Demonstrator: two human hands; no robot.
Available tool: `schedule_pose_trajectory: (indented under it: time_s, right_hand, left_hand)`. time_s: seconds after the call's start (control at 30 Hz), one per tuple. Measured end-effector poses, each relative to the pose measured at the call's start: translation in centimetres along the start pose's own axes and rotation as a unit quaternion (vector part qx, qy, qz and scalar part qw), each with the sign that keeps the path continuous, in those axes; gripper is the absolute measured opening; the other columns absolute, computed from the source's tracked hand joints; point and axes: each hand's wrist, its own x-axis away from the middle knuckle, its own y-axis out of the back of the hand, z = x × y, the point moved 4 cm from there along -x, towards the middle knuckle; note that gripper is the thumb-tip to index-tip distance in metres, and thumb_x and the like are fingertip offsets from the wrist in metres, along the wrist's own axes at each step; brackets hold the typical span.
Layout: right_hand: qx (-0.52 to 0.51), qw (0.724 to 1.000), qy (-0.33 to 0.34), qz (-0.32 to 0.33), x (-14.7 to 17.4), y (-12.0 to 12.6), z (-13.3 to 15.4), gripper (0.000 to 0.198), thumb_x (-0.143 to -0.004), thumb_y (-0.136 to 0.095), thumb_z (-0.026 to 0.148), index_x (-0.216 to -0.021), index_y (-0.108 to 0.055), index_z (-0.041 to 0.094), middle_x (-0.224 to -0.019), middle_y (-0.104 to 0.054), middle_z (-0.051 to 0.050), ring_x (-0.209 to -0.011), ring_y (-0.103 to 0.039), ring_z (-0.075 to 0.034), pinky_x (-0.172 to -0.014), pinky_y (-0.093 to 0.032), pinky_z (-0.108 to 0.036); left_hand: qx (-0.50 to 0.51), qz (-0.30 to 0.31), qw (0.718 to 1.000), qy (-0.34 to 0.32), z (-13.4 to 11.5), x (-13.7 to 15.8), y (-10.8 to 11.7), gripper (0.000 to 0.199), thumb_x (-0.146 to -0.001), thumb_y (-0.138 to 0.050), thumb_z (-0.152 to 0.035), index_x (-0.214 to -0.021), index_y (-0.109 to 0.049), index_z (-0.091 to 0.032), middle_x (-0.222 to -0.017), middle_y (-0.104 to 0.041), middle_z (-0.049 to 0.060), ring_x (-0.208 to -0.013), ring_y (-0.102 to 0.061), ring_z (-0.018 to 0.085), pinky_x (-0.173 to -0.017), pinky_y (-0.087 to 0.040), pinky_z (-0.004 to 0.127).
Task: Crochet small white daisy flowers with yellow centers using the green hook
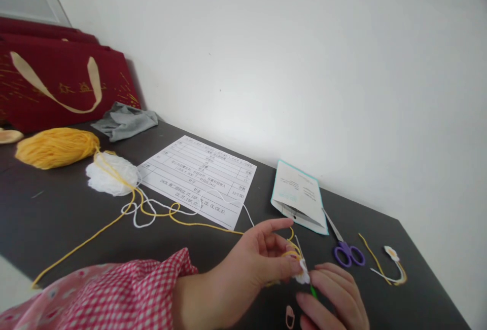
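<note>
Between the thumb and fingers of my left hand (pixel 258 259) is a small white and yellow crochet piece (pixel 303 275). Its index finger is raised, and yellow yarn (pixel 292 255) passes by the fingers. My right hand (pixel 337 294) is closed around the green handle of a crochet hook (pixel 313 291). The hook's thin metal shaft lies up against the piece; its exact place in the stitches is too small to tell. A pink stitch marker (pixel 289 317) lies on the table just below the hands.
Leftward sit a white yarn ball (pixel 110 174) and a yellow yarn skein (pixel 57 148), their strands trailing over a printed sheet (pixel 198 178). Purple scissors (pixel 348 254), a white pouch (pixel 299 188) and a small crocheted piece (pixel 391 254) lie right. Red bags (pixel 68 81) and grey cloth (pixel 125 121) stand behind.
</note>
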Motion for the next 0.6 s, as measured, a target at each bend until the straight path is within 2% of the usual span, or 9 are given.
schedule_pose_trajectory:
  time_s: [0.13,0.2,0.27,0.4,0.5,0.6]
  right_hand:
    - [0.012,1.0,-0.009,0.013,0.0,-0.4,0.3,0.007,-0.088,-0.069,0.028,-0.092,-0.073,0.033,-0.074,-0.078,0.001,-0.063,-0.073,-0.019,-0.063,-0.063,-0.035]
    - [0.024,1.0,0.0,0.011,-0.5,-0.2,0.7,0.005,-0.089,-0.069,0.027,-0.092,-0.07,0.03,-0.072,-0.08,0.002,-0.062,-0.074,-0.019,-0.063,-0.062,-0.034]
    - [0.033,0.999,0.016,-0.003,-1.4,0.2,1.1,0.004,-0.092,-0.065,0.027,-0.088,-0.066,0.026,-0.068,-0.08,0.002,-0.058,-0.074,-0.016,-0.061,-0.061,-0.032]
    - [0.017,1.0,0.013,0.017,-3.0,0.6,1.3,0.017,-0.101,-0.053,0.025,-0.084,-0.058,0.024,-0.063,-0.079,0.006,-0.049,-0.071,-0.01,-0.056,-0.055,-0.029]
    - [0.0,0.999,0.0,0.032,-3.5,0.6,1.3,0.016,-0.101,-0.054,0.025,-0.085,-0.057,0.024,-0.063,-0.078,0.009,-0.047,-0.07,-0.008,-0.055,-0.054,-0.029]
    - [-0.018,1.0,-0.013,0.021,-3.7,0.7,1.4,0.015,-0.096,-0.061,0.022,-0.082,-0.057,0.024,-0.062,-0.078,0.009,-0.044,-0.069,-0.009,-0.053,-0.054,-0.028]
  left_hand:
    - [-0.011,0.008,1.0,-0.008,0.0,0.2,0.0,0.063,-0.063,-0.09,-0.016,-0.12,-0.065,-0.015,-0.078,-0.065,-0.003,-0.071,-0.057,0.008,-0.069,-0.041,0.024]
    - [-0.021,0.005,1.0,-0.013,-0.1,0.4,0.1,0.058,-0.066,-0.088,-0.013,-0.12,-0.067,-0.017,-0.08,-0.067,-0.003,-0.075,-0.061,0.009,-0.074,-0.044,0.024]
    - [-0.028,0.011,1.0,-0.008,-0.2,0.6,0.0,0.057,-0.068,-0.086,-0.012,-0.121,-0.067,-0.018,-0.081,-0.068,-0.002,-0.075,-0.062,0.009,-0.069,-0.046,0.023]
    - [-0.016,0.035,0.999,0.032,-0.2,0.5,-0.4,0.057,-0.064,-0.088,-0.012,-0.117,-0.07,-0.019,-0.077,-0.07,-0.002,-0.066,-0.062,0.008,-0.054,-0.041,0.02]
    - [0.015,0.045,0.996,0.071,-0.1,0.4,-0.5,0.047,-0.061,-0.088,-0.01,-0.105,-0.075,-0.016,-0.074,-0.074,0.0,-0.063,-0.064,0.006,-0.056,-0.041,0.018]
    - [0.035,0.05,0.993,0.101,0.3,0.4,-0.4,0.05,-0.061,-0.087,-0.007,-0.109,-0.074,-0.015,-0.075,-0.077,0.002,-0.063,-0.066,0.006,-0.058,-0.041,0.017]
